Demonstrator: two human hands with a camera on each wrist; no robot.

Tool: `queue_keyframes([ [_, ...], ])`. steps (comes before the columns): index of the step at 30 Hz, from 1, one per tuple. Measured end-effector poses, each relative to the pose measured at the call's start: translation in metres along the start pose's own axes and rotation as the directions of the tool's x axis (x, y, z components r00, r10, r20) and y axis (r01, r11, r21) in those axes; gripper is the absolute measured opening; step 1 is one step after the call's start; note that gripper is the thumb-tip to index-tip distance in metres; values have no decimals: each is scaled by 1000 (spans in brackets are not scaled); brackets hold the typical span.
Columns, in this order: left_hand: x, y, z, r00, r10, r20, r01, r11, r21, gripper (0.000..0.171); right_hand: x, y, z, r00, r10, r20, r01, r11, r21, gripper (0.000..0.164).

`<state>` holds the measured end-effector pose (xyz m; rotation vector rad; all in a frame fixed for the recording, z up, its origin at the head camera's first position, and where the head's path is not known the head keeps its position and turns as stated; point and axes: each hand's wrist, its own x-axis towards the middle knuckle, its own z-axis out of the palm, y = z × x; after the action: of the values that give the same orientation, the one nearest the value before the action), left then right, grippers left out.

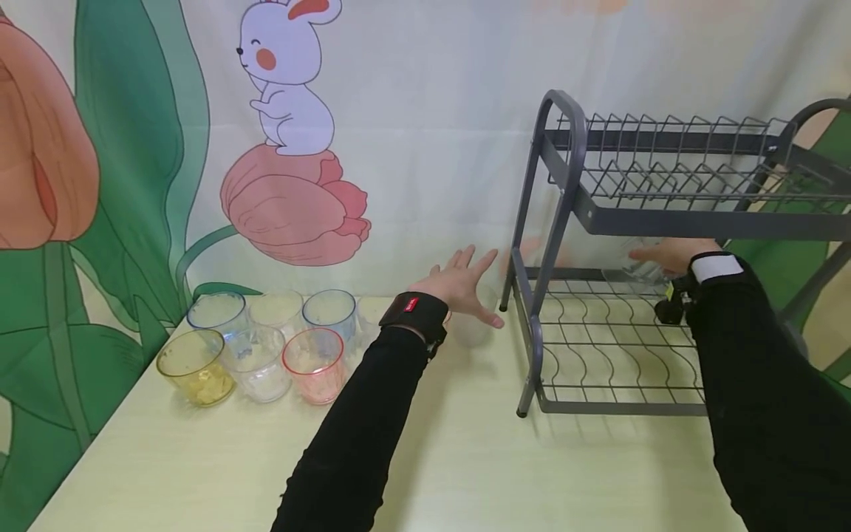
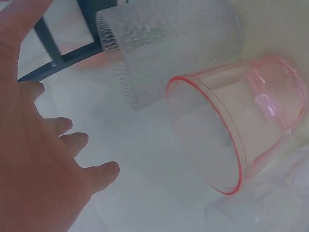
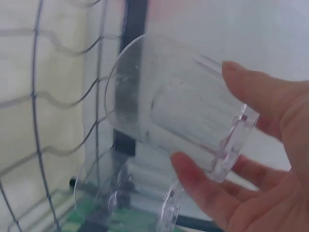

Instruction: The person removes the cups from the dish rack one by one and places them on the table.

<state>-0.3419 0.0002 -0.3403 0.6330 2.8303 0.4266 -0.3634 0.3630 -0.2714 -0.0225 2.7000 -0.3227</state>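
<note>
My right hand [image 1: 678, 255] is under the upper tier of a dark metal dish rack [image 1: 705, 222]. Its thumb and fingers grip a clear glass [image 3: 188, 101] near the base, with the rim turned down toward the wires of the lower shelf. A second clear glass [image 3: 120, 193] stands beside it in the right wrist view. Left of the rack, my left hand [image 1: 459, 288] is spread over the table and holds nothing. Near it are a clear textured glass [image 2: 169, 48] and a pink-rimmed glass [image 2: 260, 111], the latter mostly hidden by my wrist in the head view.
On the left of the table [image 1: 199, 473] several glasses stand close together, among them a yellow one [image 1: 199, 369], a red-rimmed one [image 1: 315, 366] and a blue one [image 1: 330, 314]. A printed cloth [image 1: 425, 148] hangs behind. The rack's upper wire basket [image 1: 665, 177] overhangs my right hand.
</note>
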Motion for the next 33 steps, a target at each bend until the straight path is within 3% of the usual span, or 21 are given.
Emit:
queue_keyframes([
  [3, -9, -6, -1, 999, 21, -42, -24, 998, -61, 121, -7, -6, 7, 998, 14, -54, -9, 997, 80, 109],
  [5, -15, -12, 0, 997, 28, -72, -35, 995, -92, 121, -8, -9, 17, 987, 5, -158, 17, 990, 142, 108],
  [7, -22, -18, 2, 995, 32, -94, -43, 993, -111, 121, -9, -12, 28, 958, -28, -285, 85, 979, 188, 102],
  [9, -27, -22, 5, 993, 39, -109, -53, 990, -127, 121, -11, -12, 40, 915, -54, -400, 153, 964, 218, 95],
  [12, -35, -27, 8, 989, 49, -140, -73, 982, -172, 122, -17, -12, 53, 861, -82, -502, 228, 944, 238, 87],
  [19, -54, -31, 13, 972, 83, -218, -141, 954, -265, 121, -49, -24, 70, 811, -34, -584, 283, 897, 340, 88],
  [26, -77, -27, 16, 948, 115, -297, -202, 938, -281, 117, -82, -32, 81, 799, 38, -600, 325, 812, 484, 90],
  [33, -100, -26, 20, 928, 120, -352, -256, 894, -368, 111, -108, -31, 92, 773, 69, -631, 349, 784, 513, 85],
])
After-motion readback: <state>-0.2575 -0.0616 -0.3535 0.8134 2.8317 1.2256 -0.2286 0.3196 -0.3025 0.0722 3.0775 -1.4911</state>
